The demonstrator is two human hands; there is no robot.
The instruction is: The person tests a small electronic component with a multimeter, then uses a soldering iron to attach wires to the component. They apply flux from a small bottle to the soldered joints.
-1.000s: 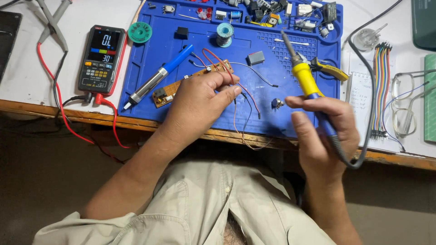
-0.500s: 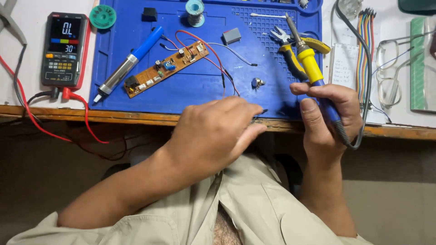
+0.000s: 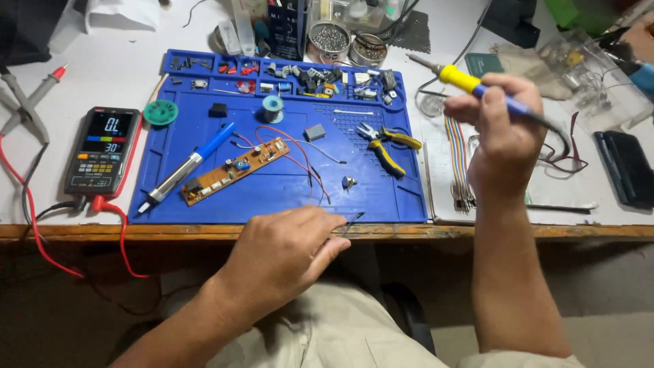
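One soldering iron (image 3: 470, 83), one circuit board (image 3: 235, 170)

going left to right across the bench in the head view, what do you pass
multimeter → green tape roll → desoldering pump → circuit board → pliers → ribbon cable → right hand holding soldering iron → black case
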